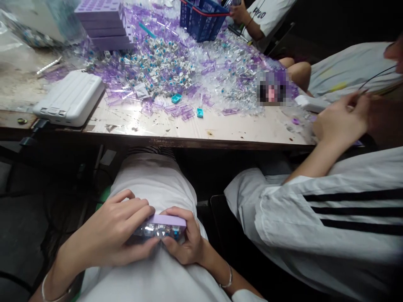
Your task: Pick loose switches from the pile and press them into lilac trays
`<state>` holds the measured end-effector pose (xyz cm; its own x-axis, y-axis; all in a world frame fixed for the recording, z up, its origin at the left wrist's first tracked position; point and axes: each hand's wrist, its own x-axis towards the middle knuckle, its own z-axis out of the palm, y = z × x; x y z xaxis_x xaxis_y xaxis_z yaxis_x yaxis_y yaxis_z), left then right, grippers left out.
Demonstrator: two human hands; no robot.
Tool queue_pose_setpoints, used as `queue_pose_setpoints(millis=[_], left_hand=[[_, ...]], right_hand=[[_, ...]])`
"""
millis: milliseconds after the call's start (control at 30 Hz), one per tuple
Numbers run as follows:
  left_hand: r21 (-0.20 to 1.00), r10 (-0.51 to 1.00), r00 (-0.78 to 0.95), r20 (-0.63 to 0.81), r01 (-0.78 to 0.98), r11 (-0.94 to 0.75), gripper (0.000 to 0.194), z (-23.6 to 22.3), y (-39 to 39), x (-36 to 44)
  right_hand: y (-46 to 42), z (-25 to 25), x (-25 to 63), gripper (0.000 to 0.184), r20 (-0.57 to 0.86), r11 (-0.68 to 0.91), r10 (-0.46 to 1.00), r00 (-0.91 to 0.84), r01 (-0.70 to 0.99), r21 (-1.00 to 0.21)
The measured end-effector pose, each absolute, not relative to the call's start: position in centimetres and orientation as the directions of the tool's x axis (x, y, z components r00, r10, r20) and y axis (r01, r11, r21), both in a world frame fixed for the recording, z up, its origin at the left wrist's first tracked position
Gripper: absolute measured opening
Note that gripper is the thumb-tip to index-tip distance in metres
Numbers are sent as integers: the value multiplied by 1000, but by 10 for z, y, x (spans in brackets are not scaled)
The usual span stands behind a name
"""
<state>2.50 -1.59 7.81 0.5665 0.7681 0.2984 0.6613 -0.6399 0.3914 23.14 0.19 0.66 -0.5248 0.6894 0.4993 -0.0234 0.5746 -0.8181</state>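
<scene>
Over my lap, both hands grip one small block: a lilac foam slab (168, 219) with a clear plastic layer under it, through which small white and blue parts show. My left hand (116, 226) is closed on its left end, fingers over the top and thumb at the lower edge. Around the right end wraps my right hand (187, 237), its thumb pressed near the middle of the lower edge. The two thumb tips almost meet. My palms and the underside of the block are hidden.
Heaped on the table (201, 132) are small white and blue parts (166, 63) and purple clear strips (182, 111). A white power bank (71, 98), stacked lilac foam blocks (100, 21) and a blue basket (203, 21) stand there. Co-workers sit at the right, one co-worker's hand (343, 117) close by.
</scene>
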Motion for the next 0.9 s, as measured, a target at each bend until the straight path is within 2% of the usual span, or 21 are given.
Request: queue_pose_setpoints(millis=[500,900], left_hand=[[386,746,576,334,638,-666,16,72,-17,24],[429,785,570,244,662,-614,10,74,-18,23]], right_hand=[[-1,-2,225,47,570,623,725,-386,15,-782],[0,12,219,40,476,528,797,-372,47,-848]])
